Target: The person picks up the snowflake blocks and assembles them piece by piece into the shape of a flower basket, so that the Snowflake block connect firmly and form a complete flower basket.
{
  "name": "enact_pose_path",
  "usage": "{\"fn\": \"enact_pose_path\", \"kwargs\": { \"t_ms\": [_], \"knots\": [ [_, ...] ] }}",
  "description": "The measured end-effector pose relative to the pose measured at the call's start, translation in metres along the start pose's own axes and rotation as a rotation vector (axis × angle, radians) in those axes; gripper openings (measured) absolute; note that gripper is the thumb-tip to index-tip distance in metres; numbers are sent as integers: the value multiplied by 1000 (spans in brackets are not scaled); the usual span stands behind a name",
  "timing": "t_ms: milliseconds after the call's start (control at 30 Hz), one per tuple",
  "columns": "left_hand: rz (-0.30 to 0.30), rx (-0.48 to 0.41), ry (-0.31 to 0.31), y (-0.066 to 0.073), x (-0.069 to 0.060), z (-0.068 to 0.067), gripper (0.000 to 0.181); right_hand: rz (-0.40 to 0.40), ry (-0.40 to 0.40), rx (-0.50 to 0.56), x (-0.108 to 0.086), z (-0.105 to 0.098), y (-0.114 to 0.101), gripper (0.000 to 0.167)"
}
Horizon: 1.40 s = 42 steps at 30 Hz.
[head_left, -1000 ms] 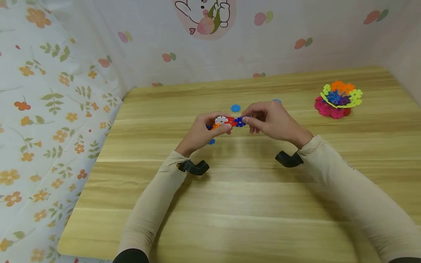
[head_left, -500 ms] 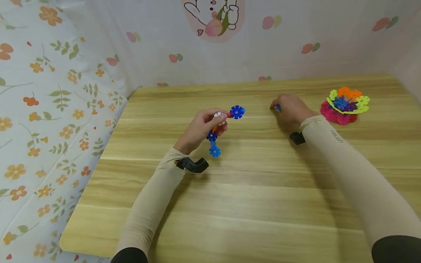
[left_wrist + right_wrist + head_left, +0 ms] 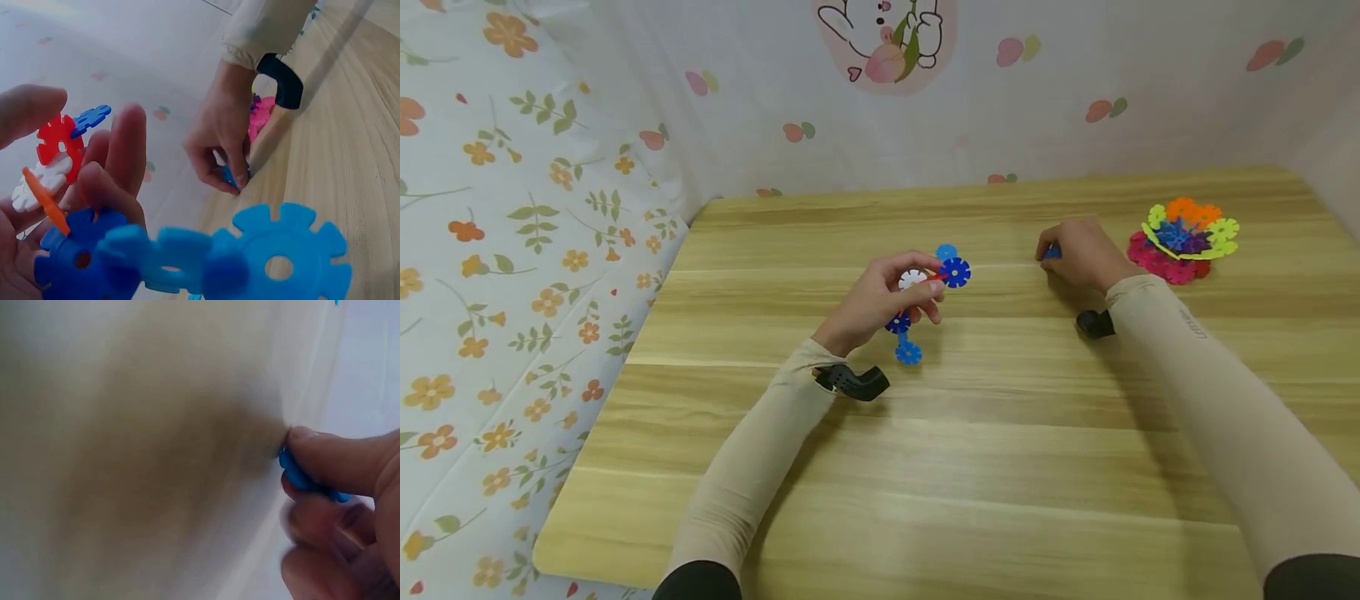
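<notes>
My left hand (image 3: 880, 296) holds a chain of interlocking snowflake discs between thumb and fingers. In the left wrist view a white disc (image 3: 40, 187), red disc (image 3: 53, 150), orange disc (image 3: 45, 200), dark blue disc (image 3: 81, 256) and light blue disc (image 3: 300, 256) are joined in it. Its other dark blue end (image 3: 956, 272) sticks out past my fingertips, while the light blue end hangs low. My right hand (image 3: 1084, 254), well to the right, pinches a loose blue snowflake disc (image 3: 306, 480) between thumb and finger, close to the tabletop.
A light blue disc (image 3: 946, 250) lies on the wooden table (image 3: 985, 467) behind the chain. At the back right stands a flower-like build (image 3: 1180, 242) of pink, yellow, orange, blue and purple discs. A patterned curtain (image 3: 737, 83) borders the table behind and left.
My right hand left the chain's dark blue end, reached right and picked up a blue disc, then drew slightly back. My left hand turned the chain, and now shifts slightly right.
</notes>
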<state>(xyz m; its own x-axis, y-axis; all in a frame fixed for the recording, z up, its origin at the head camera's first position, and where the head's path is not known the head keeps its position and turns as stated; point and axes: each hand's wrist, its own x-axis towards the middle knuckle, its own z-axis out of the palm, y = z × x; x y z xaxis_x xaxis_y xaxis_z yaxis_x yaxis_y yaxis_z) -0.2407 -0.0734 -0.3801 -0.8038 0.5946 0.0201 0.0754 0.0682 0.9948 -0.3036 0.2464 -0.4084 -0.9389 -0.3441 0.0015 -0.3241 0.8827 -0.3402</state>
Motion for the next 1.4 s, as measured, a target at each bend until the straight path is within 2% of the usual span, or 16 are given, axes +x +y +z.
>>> {"fn": "enact_pose_path", "kwargs": {
  "t_ms": [100, 233, 300, 400, 500, 567, 700, 900, 1167, 1400],
  "knots": [
    [0, 19, 1, 0, 1, 3, 28, 6, 76, 51, -11, 4, -6, 8],
    [-4, 68, 28, 2, 2, 6, 26, 4, 132, 246, -27, 3, -31, 19],
    [-10, 94, 43, 3, 2, 7, 26, -26, 144, 352, -36, 1, -48, 24],
    [-13, 125, 54, 4, 3, 9, 28, -145, 204, 448, -50, 1, -74, 19],
    [-3, 147, 60, 5, 3, 10, 29, -285, 316, 460, -63, 4, -96, 9],
    [14, 161, 59, 5, 4, 11, 29, -349, 398, 445, -67, 6, -105, 5],
    [36, 206, 53, 6, 3, 13, 31, -413, 525, 397, -69, 10, -113, 7],
    [71, 277, 17, 8, 1, 17, 29, -479, 654, 263, -69, 18, -116, 9],
    [128, 446, 74, 11, 2, 20, 23, -535, 712, 273, -66, 26, -123, 9],
    [142, 441, 85, 10, 2, 22, 25, -546, 700, 353, -62, 29, -128, 11]
  ]
}}
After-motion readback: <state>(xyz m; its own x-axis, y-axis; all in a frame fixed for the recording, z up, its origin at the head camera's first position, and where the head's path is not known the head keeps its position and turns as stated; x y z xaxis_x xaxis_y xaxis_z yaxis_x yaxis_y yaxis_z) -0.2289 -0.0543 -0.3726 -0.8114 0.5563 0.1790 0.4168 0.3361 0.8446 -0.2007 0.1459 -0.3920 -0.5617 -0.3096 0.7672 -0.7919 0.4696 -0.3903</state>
